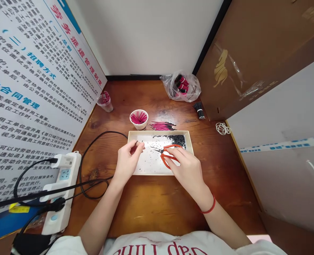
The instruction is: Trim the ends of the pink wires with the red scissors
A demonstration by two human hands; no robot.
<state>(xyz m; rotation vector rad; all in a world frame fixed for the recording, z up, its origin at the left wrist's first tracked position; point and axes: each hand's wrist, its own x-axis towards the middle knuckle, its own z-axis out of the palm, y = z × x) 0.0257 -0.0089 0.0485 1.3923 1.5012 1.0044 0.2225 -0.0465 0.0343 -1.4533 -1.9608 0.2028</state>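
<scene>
My right hand point(187, 166) grips small scissors point(170, 155) by their orange handles, the blades parted and pointing left over a shallow white box point(149, 170). Over the box's left side, my left hand point(127, 159) is closed in a pinch. A short, thin black piece point(142, 142) shows at its fingertips, too small to make out fully. Many short black pieces point(178, 140) are heaped in the box's far right corner, with tiny black scraps scattered across its floor. Just behind the box lies a row of pink sticks with black ends point(162, 126).
A paper cup of pink sticks point(139, 118) stands behind the box; a clear cup point(105, 102) is farther left. Toward the back right are a plastic bag point(183, 86), a black bundle point(198, 110) and white bands point(223, 129). A power strip point(62, 191) and black cable point(82, 159) lie left.
</scene>
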